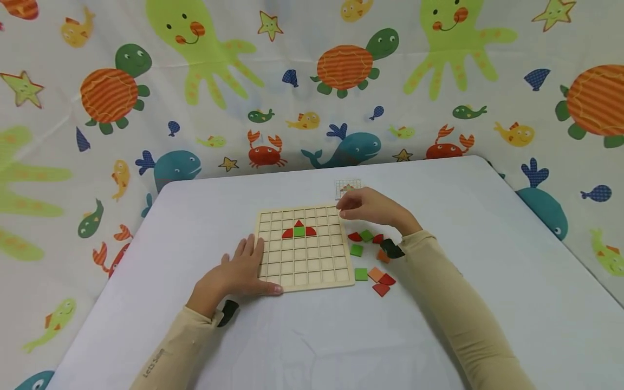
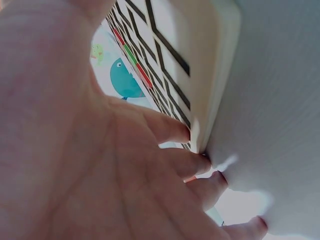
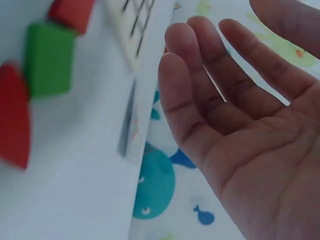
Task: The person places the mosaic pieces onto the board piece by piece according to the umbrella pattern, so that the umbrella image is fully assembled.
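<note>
My left hand (image 1: pixel 234 273) spreads over the left edge of a wooden grid board (image 1: pixel 317 265). Its thumb touches the near edge, and in the left wrist view its fingers line the board's side. On the grid sit a red triangle (image 1: pixel 299 223), a green square (image 1: pixel 299 232) below it, and a red curved piece (image 1: pixel 287 234) with another red curved piece (image 1: pixel 311 232) on either side. Above the board's far right corner, my right hand (image 1: pixel 372 208) hovers with softly bent fingers and nothing between them. Beyond it lies a small pattern card (image 1: pixel 342 186), partly covered by the hand.
Loose pieces lie right of the board: a green square (image 1: pixel 361 274), an orange square (image 1: pixel 376 274), a red piece (image 1: pixel 381 290) and several others, some beneath the right wrist. A patterned sea-animal cloth (image 1: pixel 292 146) hangs behind the white table (image 1: pixel 205 216).
</note>
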Motion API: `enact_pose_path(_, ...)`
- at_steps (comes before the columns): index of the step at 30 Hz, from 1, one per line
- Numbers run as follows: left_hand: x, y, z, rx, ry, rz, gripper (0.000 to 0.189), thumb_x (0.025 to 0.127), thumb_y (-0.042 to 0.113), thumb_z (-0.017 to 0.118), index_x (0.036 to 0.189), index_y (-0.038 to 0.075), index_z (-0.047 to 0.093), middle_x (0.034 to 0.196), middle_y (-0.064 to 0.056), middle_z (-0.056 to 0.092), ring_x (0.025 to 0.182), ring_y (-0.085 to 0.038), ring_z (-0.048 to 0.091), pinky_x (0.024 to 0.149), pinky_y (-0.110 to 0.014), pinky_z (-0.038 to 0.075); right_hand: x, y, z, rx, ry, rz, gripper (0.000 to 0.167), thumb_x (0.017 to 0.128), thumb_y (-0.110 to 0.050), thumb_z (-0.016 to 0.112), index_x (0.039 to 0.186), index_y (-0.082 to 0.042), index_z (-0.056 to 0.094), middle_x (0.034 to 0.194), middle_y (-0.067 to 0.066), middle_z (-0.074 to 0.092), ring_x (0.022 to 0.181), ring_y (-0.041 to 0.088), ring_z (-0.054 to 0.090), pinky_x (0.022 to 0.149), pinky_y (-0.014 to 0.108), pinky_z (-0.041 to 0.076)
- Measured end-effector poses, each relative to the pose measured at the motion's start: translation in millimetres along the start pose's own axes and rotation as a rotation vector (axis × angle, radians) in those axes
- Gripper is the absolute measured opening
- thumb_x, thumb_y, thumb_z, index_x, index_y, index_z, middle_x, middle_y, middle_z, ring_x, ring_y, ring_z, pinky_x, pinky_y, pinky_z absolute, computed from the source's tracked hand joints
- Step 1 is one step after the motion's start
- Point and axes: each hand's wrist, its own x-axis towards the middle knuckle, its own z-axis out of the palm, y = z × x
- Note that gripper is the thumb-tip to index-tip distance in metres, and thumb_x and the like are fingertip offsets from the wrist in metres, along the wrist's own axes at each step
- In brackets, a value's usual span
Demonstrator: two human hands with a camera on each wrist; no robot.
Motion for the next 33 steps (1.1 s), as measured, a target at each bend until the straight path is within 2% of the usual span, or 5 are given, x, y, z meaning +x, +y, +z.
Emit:
enact_pose_path(8, -0.1, 1.6, -1.9, 0.002, 0.001, -0.013, 0.137, 0.081, 0.065, 0.086, 0.167, -0.008, 0.010, 0.173, -0.035, 0.001, 0.159, -0.056, 0.002, 0.116, -0.081, 0.012, -0.5, 23, -3, -0.085, -0.167, 0.144, 0.021, 0.101, -0.012, 0.072, 0.119, -0.003, 0.073, 0.105, 0.009, 0.069, 0.100, 0.027, 0.060, 0.089, 0.039, 0.053)
enact_pose_path(14, 4.7, 3.9, -1.8, 0.020, 0.001, -0.016, 0.137, 0.081, 0.067, 0.085, 0.168, -0.008, 0.010, 0.173, -0.035, 0.000, 0.159, -0.055, 0.002, 0.117, -0.081, 0.011, 1.6, 32, 0, -0.127, -0.241, 0.136, 0.020, 0.097, -0.010, 0.077, 0.115, -0.005, 0.070, 0.105, 0.008, 0.063, 0.102, 0.026, 0.055, 0.088, 0.037, 0.049)
enact_pose_path(17, 6.7, 4.6, -2.7, 0.026, 0.003, -0.014, 0.137, 0.080, 0.067, 0.085, 0.168, -0.008, 0.010, 0.173, -0.035, 0.001, 0.159, -0.055, 0.002, 0.117, -0.081, 0.012, 5.0, 36, 3, -0.158, -0.237, 0.124, 0.022, 0.096, -0.008, 0.077, 0.114, -0.006, 0.066, 0.106, 0.009, 0.062, 0.103, 0.027, 0.055, 0.089, 0.039, 0.049)
enact_pose_path(23, 8.7, 4.6, -2.2, 0.026, 0.004, -0.014, 0.138, 0.080, 0.067, 0.085, 0.167, -0.009, 0.011, 0.173, -0.036, 0.002, 0.158, -0.056, 0.003, 0.116, -0.081, 0.012, 9.0, 40, 6, -0.206, -0.219, 0.101, 0.018, 0.096, -0.007, 0.075, 0.110, -0.007, 0.064, 0.098, 0.008, 0.059, 0.093, 0.024, 0.055, 0.079, 0.035, 0.048)
enact_pose_path(33, 9.9, 6.2, 1.1, 0.016, 0.006, -0.017, 0.138, 0.080, 0.067, 0.085, 0.167, -0.009, 0.011, 0.172, -0.036, 0.002, 0.158, -0.056, 0.003, 0.116, -0.081, 0.012, 10.1, 41, 7, -0.202, -0.142, 0.104, 0.013, 0.097, -0.009, 0.075, 0.104, -0.008, 0.064, 0.093, 0.007, 0.061, 0.084, 0.023, 0.057, 0.076, 0.035, 0.047)
